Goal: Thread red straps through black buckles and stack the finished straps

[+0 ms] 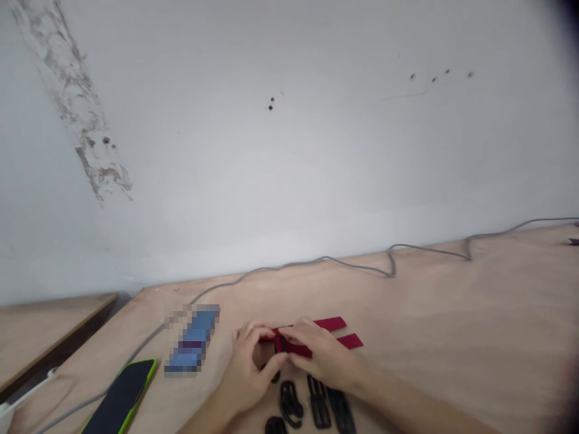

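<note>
A flat red webbing strap (332, 324) runs between my hands, its two ends lying side by side out to the right. A small black buckle (279, 345) sits on the strap near its left end. My left hand (251, 367) pinches the strap and buckle from the left, with the thumb at the buckle's near edge. My right hand (323, 357) grips the strap just right of the buckle, fingers bent over it. Just below the hands lie a black slotted slider (319, 401), a second black slider (341, 411) and a curved black plastic clip (291, 402).
Another black piece (275, 425) is cut off at the bottom edge. Left of my hands lie a pixelated blue packet (192, 340) and a phone in a green case (120, 398). A grey cable (294, 263) winds along the wooden table's back edge, near a white wall (316, 169).
</note>
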The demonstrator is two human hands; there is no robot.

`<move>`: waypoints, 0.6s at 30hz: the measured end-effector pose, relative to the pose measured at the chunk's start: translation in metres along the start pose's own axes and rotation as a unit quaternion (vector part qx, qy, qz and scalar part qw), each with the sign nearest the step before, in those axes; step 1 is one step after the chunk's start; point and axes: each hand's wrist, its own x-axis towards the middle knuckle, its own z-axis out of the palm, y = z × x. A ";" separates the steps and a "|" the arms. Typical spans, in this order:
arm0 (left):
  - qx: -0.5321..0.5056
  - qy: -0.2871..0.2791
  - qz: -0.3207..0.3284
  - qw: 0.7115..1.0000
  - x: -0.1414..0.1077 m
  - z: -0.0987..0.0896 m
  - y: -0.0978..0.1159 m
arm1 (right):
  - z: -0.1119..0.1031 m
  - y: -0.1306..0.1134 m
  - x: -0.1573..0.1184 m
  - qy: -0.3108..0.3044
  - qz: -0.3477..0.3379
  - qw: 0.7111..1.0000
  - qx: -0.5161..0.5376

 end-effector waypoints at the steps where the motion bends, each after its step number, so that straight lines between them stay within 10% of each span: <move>1: -0.003 0.005 -0.016 1.000 0.000 0.001 0.001 | 0.000 -0.002 0.001 0.009 -0.008 1.000 0.002; 7: -0.115 -0.034 -0.047 0.992 0.000 0.009 0.012 | 0.004 -0.009 0.004 0.011 -0.019 1.000 0.005; 18: -0.307 0.073 -0.178 0.932 0.009 0.001 -0.015 | -0.028 0.002 0.003 -0.080 0.082 0.992 -0.058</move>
